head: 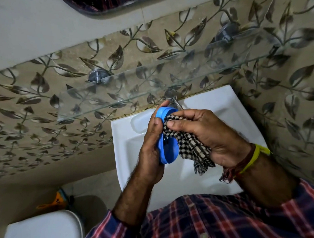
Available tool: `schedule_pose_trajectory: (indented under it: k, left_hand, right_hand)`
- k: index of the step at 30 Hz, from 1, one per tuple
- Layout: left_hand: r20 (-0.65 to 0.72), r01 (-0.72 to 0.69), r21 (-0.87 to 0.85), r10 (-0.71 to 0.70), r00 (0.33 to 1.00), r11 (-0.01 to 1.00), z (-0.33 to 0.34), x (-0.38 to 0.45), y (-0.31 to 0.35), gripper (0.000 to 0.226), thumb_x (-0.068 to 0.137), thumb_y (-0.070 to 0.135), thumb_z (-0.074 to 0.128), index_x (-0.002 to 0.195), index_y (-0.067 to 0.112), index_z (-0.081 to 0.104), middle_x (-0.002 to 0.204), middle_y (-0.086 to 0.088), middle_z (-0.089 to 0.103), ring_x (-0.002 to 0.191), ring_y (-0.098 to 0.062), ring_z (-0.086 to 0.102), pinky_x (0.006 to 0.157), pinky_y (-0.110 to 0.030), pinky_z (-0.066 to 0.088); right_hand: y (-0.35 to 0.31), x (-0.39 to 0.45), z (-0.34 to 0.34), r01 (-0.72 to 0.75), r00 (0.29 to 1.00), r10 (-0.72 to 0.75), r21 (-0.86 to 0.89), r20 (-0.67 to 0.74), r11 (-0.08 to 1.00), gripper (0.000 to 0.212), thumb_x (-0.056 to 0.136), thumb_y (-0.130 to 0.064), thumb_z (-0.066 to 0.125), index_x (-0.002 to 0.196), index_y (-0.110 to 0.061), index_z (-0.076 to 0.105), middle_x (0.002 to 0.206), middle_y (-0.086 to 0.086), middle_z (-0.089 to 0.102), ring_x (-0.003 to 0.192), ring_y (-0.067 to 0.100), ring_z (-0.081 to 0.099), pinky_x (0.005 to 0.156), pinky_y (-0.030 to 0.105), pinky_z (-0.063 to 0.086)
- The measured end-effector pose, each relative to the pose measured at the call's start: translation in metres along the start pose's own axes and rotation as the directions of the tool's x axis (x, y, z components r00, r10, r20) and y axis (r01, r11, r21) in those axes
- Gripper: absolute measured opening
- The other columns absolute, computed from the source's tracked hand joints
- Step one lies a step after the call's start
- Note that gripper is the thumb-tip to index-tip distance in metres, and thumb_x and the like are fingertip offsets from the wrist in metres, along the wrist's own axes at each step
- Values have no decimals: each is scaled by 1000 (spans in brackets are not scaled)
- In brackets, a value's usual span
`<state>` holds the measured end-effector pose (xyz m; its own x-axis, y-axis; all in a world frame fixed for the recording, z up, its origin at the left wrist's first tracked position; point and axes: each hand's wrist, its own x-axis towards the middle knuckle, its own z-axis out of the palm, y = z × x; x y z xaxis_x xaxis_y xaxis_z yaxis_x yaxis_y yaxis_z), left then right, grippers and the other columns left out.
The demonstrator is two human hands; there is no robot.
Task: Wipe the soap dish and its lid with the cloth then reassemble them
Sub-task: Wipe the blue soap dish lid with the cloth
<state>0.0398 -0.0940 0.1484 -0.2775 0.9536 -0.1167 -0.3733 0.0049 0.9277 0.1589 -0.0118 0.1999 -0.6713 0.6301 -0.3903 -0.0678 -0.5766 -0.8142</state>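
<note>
A blue plastic soap dish (pixel 168 151) is held on edge above the white sink (pixel 224 108), its hollow side facing right. My left hand (pixel 152 146) grips it along its left rim, thumb over the edge. My right hand (pixel 204 134) presses a black-and-white checked cloth (pixel 190 148) into the dish's upper inside, with the cloth's tail hanging down below the palm. I cannot tell whether this blue piece is the dish or its lid; no second blue piece shows.
A metal tap (pixel 173 98) sticks out from the wall just behind the hands. A glass shelf (pixel 132 87) runs along the leaf-patterned tiled wall above the sink. A white toilet tank (pixel 42 232) stands at the lower left.
</note>
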Motion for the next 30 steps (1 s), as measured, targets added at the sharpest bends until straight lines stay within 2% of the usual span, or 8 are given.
schedule_pose_trajectory:
  k: [4, 9, 13, 15, 18, 22, 27, 30]
  left_hand:
    - [-22, -21, 47, 22, 1000, 999, 0, -2, -2, 43, 104, 44, 41, 143, 36, 56, 151, -12, 54, 143, -34, 46, 123, -58, 26]
    - [-61, 23, -53, -26, 998, 998, 0, 7, 6, 48, 97, 50, 51, 142, 34, 56, 144, -11, 58, 133, -33, 54, 113, -49, 43]
    - [-71, 28, -52, -32, 997, 998, 2, 2, -3, 49, 95, 50, 53, 142, 35, 57, 150, -12, 55, 140, -34, 50, 120, -58, 31]
    - [-76, 55, -78, -61, 995, 995, 2, 6, 0, 46, 98, 50, 51, 141, 35, 57, 144, -11, 60, 133, -33, 55, 117, -54, 37]
    - [-74, 51, -113, -60, 996, 992, 0, 14, 5, 43, 99, 49, 50, 139, 36, 60, 131, -7, 64, 117, -28, 59, 102, -44, 47]
    - [-78, 82, -116, -91, 993, 990, 3, 12, 1, 49, 95, 50, 53, 140, 33, 59, 142, -15, 60, 131, -35, 56, 110, -49, 43]
    - [-89, 67, -162, -82, 993, 985, 1, 19, 6, 43, 99, 46, 50, 138, 32, 61, 132, -9, 64, 117, -28, 59, 99, -41, 49]
    - [-69, 78, -154, -89, 994, 985, 2, 19, 2, 41, 102, 48, 46, 138, 35, 61, 128, -6, 66, 113, -25, 63, 97, -40, 52]
  right_hand:
    - [-2, 5, -1, -6, 1000, 7, 28, -31, 1000, 16, 88, -5, 67, 102, -3, 74, 85, 15, 74, 69, 22, 72, 55, 28, 56]
    - [10, 3, 2, 58, 998, -58, -157, 6, 986, 17, 85, -3, 71, 101, -1, 74, 99, 22, 74, 85, 26, 72, 73, 31, 60]
    - [6, 8, -3, 63, 996, -70, -138, -52, 988, 16, 86, -1, 68, 101, 0, 73, 102, 26, 72, 84, 28, 71, 81, 40, 60]
    - [9, 8, -4, 96, 995, -102, -197, -18, 976, 16, 86, -1, 68, 101, 1, 73, 101, 26, 72, 86, 27, 70, 84, 39, 59]
    - [19, 2, -1, 109, 994, -95, -296, 61, 949, 16, 85, 0, 70, 100, 1, 74, 99, 20, 75, 88, 23, 72, 85, 33, 59]
    - [16, 9, -3, 84, 996, -90, -213, -17, 973, 14, 85, 0, 70, 98, 2, 73, 97, 22, 74, 83, 24, 71, 80, 35, 59]
    - [23, 5, -2, 135, 989, -106, -354, 101, 925, 14, 83, 3, 70, 97, 3, 74, 97, 19, 75, 88, 22, 71, 87, 34, 58]
    - [19, 7, -6, 170, 985, -149, -366, 86, 915, 14, 83, 4, 70, 97, 4, 74, 97, 22, 74, 88, 22, 70, 89, 36, 58]
